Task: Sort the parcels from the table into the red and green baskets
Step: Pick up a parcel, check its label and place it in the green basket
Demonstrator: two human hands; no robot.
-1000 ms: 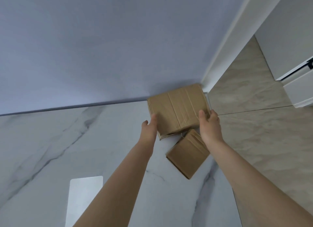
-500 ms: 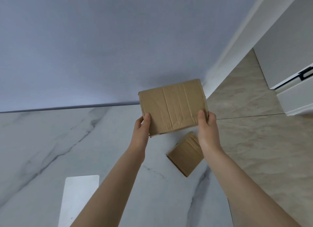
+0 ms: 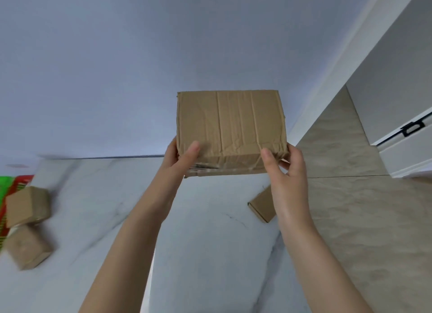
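A brown taped cardboard parcel (image 3: 230, 123) is held up in the air above the white marble table (image 3: 210, 254). My left hand (image 3: 181, 158) grips its lower left corner, thumb on the front face. My right hand (image 3: 286, 172) grips its lower right corner, thumb on the front too. A smaller flat parcel (image 3: 261, 204) lies on the table below, partly hidden by my right wrist. Two more brown parcels (image 3: 27, 205) (image 3: 27, 248) sit at the far left of the table. A strip of green basket (image 3: 5, 184) and red basket (image 3: 22, 179) shows at the left edge.
A pale blue-grey wall (image 3: 163, 55) rises behind the table. To the right lies beige tiled floor (image 3: 362, 219), with a white door frame (image 3: 339, 67) and a white cabinet (image 3: 409, 149) with a black handle.
Both hands have lifted the large parcel higher off the table and toward me. The view has swung left, bringing two parcels and the baskets into sight.
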